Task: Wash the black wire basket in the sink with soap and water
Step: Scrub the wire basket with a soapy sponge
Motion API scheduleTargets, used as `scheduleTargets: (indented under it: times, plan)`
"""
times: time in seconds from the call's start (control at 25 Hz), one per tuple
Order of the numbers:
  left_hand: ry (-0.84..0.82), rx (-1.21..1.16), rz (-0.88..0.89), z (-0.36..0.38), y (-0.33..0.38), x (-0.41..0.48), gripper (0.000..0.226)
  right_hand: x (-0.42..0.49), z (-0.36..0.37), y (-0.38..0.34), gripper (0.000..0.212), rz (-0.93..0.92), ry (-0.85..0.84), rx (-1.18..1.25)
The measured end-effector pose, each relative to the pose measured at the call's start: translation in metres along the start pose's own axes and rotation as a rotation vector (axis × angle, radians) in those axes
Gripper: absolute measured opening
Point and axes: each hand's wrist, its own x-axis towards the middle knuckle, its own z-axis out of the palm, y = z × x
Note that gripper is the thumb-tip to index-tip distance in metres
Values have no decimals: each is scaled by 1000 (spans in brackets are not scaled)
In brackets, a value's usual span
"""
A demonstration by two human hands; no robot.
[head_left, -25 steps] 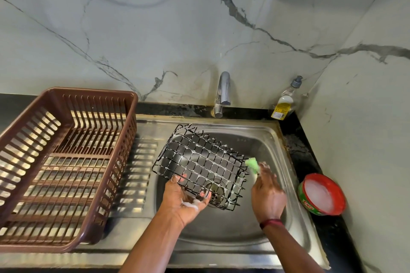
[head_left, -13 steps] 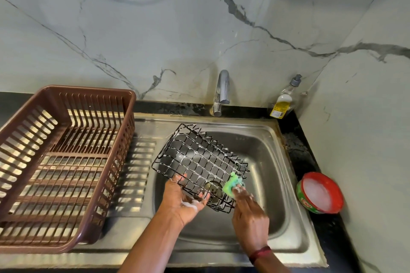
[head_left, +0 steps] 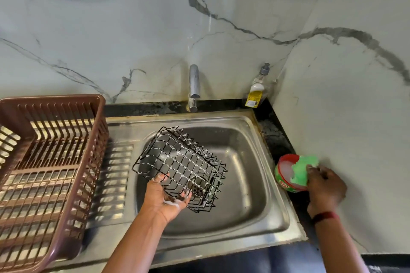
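The black wire basket point(head_left: 179, 162), flecked with white suds, is held tilted over the steel sink point(head_left: 244, 184). My left hand point(head_left: 165, 198) grips its near edge from below, foam on the fingers. My right hand point(head_left: 325, 186) holds a green scrub pad point(head_left: 302, 169) and presses it into the red tub of white dish soap point(head_left: 285, 175) on the counter right of the sink. The tap point(head_left: 194, 86) stands behind the basin, and no water is seen running from it.
A brown plastic dish rack point(head_left: 51, 162) sits on the ribbed drainboard point(head_left: 115, 175) to the left. A pump bottle of liquid soap point(head_left: 257, 88) stands in the back right corner. Marble walls close in behind and on the right.
My right hand left the basket and carried the green pad right to the soap tub. My left hand kept its hold on the basket. The camera came closer.
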Motion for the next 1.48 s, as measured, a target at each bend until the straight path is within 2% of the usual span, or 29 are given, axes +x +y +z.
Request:
scheduleTargets:
  times: [0.2,0.36,0.44,0.56,0.68,0.84,0.92,1.08,1.2,1.28,1.4,1.48]
  plan:
    - [15,20,2,-1,-4,-1,14,15,3,2,10,229,-38,254]
    - [15,3,7,-4,-1,1,15,16,6,6,11,325,-102,269]
    - [22,-14,7,-7,2,3,18,16,8,5,22,316,-145,230]
    - [29,-28,-3,-9,5,7,24,12,9,2,30,246,-146,86]
    - [24,-20,-1,-9,5,8,43,15,6,3,17,165,-167,-42]
    - [10,-2,-15,-8,4,9,23,18,-1,2,6,157,-229,-104]
    - [5,9,-29,-7,3,8,20,18,1,5,6,171,-238,-118]
    - [2,19,-31,-7,2,3,20,12,0,18,28,40,-76,-266]
    - [10,31,-21,-6,5,3,33,-9,-6,10,23,-31,-28,-240]
    - [24,42,-19,-5,5,4,48,-24,-5,0,21,-89,-57,-191]
    - [14,69,-9,-1,3,-1,63,-50,3,-21,20,-243,-200,-206]
    - [7,86,-3,-1,2,-4,59,-62,16,-30,20,-309,-316,-172]
